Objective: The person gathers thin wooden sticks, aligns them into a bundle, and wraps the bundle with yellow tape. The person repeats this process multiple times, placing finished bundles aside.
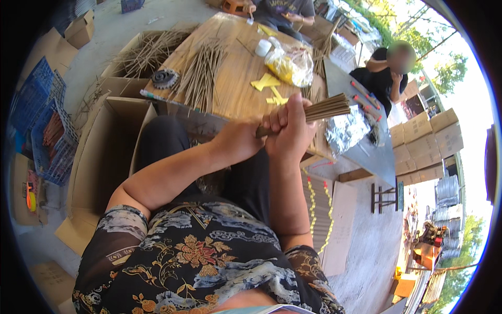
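In front of my body, a bundle of thin brown sticks (pixel 329 107) points out to the right and slightly upward. My right hand (pixel 287 130) is wrapped around it, thumb up along the side. Close against it on the left, my left hand (pixel 239 139) is curled at the bundle's lower end, its fingers largely hidden. Beyond my hands, more brown sticks (pixel 203 70) lie loosely in a pile on the wooden table (pixel 238 99). Yellow strips (pixel 266 82) and a clear plastic bag (pixel 294 63) with yellow contents are also on it.
A dark toothed wheel (pixel 164 78) sits at the table's left corner. Open cardboard boxes (pixel 86 152) and blue crates (pixel 52 125) stand to my left. A grey side table (pixel 384 157) with foil (pixel 346 127) is on the right. Two people (pixel 285 13) (pixel 374 76) are beyond the tables.
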Demonstrator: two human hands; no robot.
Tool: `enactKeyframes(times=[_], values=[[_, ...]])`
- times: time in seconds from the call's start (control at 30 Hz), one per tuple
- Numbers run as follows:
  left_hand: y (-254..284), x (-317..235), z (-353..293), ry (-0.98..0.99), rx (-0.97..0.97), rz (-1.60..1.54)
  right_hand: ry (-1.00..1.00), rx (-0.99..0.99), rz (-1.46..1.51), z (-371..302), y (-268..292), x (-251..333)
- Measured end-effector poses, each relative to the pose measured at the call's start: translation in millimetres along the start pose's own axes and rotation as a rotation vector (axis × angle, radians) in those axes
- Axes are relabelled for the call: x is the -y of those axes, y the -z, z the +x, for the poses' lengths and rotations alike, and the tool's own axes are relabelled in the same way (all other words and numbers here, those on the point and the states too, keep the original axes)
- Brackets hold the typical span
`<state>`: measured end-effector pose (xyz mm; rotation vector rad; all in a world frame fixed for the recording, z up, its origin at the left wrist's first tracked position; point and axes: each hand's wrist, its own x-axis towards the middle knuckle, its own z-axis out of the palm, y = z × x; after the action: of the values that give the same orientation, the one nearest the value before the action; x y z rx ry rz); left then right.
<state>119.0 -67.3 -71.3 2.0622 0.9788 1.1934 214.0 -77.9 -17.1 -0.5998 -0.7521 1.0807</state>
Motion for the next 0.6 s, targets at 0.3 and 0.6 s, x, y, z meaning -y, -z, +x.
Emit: enactKeyframes(times=[0.3, 0.6], values=[[9.9, -7.7, 2.0, 0.114, 0.249, -0.174, -0.043, 0.220, 0.061, -3.4, 6.2, 2.4], [19.3, -2.6, -1.5, 0.082, 0.443, -0.247, 0.050, 0.461, 0.063, -11.9, 3.7, 8.0]])
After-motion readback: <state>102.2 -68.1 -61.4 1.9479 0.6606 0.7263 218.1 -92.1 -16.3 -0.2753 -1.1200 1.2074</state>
